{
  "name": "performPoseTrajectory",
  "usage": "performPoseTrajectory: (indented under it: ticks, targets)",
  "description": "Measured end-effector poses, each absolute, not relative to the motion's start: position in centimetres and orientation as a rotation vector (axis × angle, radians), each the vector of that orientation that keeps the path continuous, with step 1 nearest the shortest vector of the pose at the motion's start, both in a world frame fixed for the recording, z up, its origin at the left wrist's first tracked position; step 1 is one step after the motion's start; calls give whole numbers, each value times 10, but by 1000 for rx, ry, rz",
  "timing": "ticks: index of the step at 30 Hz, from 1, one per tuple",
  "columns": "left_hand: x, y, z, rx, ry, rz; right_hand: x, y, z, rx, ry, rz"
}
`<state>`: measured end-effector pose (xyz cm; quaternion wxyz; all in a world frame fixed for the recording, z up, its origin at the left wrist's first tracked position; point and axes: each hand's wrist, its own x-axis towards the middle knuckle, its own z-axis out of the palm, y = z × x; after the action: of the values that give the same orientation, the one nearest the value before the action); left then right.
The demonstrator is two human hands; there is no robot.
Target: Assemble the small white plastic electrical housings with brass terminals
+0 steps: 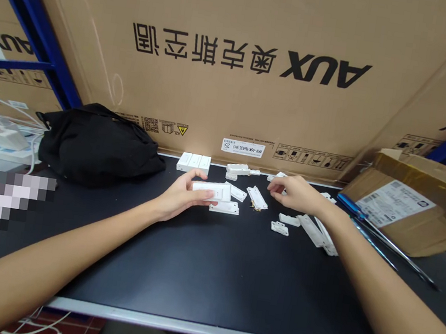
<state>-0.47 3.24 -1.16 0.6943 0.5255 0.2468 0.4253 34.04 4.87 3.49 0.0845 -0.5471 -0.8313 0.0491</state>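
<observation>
My left hand (179, 197) grips a white plastic housing (221, 192), a long shallow shell, raised a little above the dark tabletop (207, 275). Below and behind it lie more white plastic pieces, among them a flat plate (225, 208). To its right is a white plate with small yellowish bits (257, 198) at one end. My right hand (292, 192) is lowered over small white parts (277, 178) near the back edge, fingers curled with the tips together; whatever they pinch is too small or hidden to name.
Three white blocks (193, 163) stand in a row at the back. A black cloth bag (101, 144) lies left. Long white strips (317, 234), screwdrivers (380, 228) and an opened cardboard box (413, 199) are right. A large carton (216, 94) walls off the back.
</observation>
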Motion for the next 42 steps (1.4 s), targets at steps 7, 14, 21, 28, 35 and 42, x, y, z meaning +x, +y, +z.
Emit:
performPoseTrajectory:
  ticks: [7, 14, 21, 28, 35, 42]
  targets:
    - [-6, 33, -11, 1218, 552, 916, 340, 40, 42, -1513, -2592, 409]
    - [-3, 31, -10, 1152, 592, 879, 329, 31, 30, -1468, -2534, 462]
    - [0, 27, -6, 1147, 582, 853, 331, 31, 24, -1478, -2527, 421]
    - [1, 20, -3, 1139, 552, 854, 335, 33, 19, -1529, -2549, 254]
    - [6, 14, -1, 1104, 605, 830, 331, 34, 13, -1580, -2529, 110]
    - [8, 11, -4, 1076, 550, 739, 335, 36, 9, -1612, -2434, 96]
